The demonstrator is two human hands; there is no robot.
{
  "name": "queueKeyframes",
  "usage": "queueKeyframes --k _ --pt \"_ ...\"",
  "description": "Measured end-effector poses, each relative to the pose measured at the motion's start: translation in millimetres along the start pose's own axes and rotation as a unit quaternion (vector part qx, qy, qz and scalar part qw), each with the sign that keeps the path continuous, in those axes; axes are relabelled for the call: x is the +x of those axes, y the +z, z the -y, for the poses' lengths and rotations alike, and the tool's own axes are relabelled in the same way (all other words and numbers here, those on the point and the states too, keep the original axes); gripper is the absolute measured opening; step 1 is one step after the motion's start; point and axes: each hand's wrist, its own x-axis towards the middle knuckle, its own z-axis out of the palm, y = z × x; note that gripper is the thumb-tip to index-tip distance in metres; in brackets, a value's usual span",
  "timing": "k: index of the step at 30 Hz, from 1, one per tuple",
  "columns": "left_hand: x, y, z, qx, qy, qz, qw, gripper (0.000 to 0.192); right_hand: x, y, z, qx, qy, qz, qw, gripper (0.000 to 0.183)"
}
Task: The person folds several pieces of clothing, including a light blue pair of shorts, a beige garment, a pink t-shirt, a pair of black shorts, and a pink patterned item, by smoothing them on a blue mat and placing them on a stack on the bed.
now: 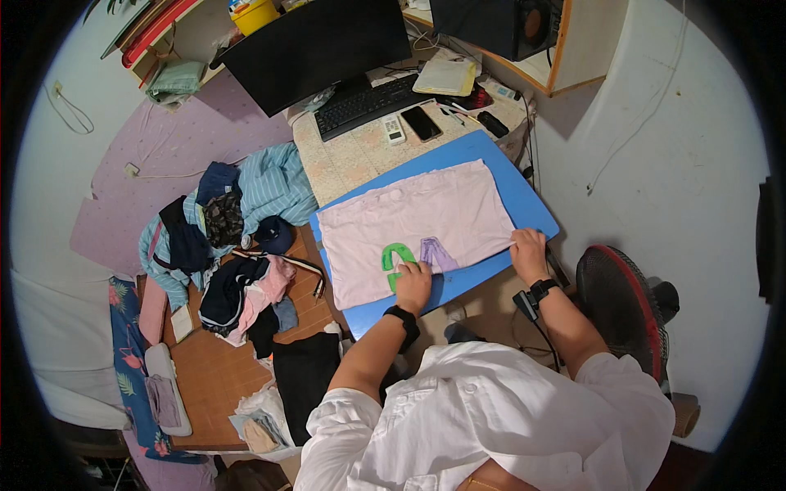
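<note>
A light pink cloth garment (424, 208) with green and purple lettering lies spread flat on a blue board or small tabletop (522, 196). My left hand (413, 285) rests on the garment's near edge, over the green letter, with its fingers on the cloth; whether it grips the fabric does not show. At the garment's near right corner, my right hand (529, 251) pinches the cloth between thumb and fingers. Both wrists wear black bands, and a small device hangs at the right one.
Behind the board are a smartphone (421, 124), a white remote control (393, 129), a keyboard (368, 105) and a monitor (319, 49). Piled clothes (236, 294) lie on a brown mat (209, 380) at the left. A black fan with a red rim (620, 307) stands at the right.
</note>
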Motion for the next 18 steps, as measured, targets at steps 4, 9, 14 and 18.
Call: queueKeyframes --k 4,9,14,18 --pt "34 -36 19 -0.21 -0.006 0.079 0.975 0.018 -4 3 -13 -0.014 -0.01 -0.001 1.0 0.012" --pt "70 -25 65 -0.545 -0.17 0.039 0.82 0.028 -3 13 17 0.07 -0.053 0.063 0.994 0.014" --pt "95 -94 40 -0.697 -0.277 0.095 0.654 0.026 -32 26 49 0.172 -0.101 0.167 0.966 0.016" --pt "97 -93 45 -0.698 -0.282 0.092 0.652 0.026 -44 47 86 0.275 -0.029 0.253 0.927 0.013"
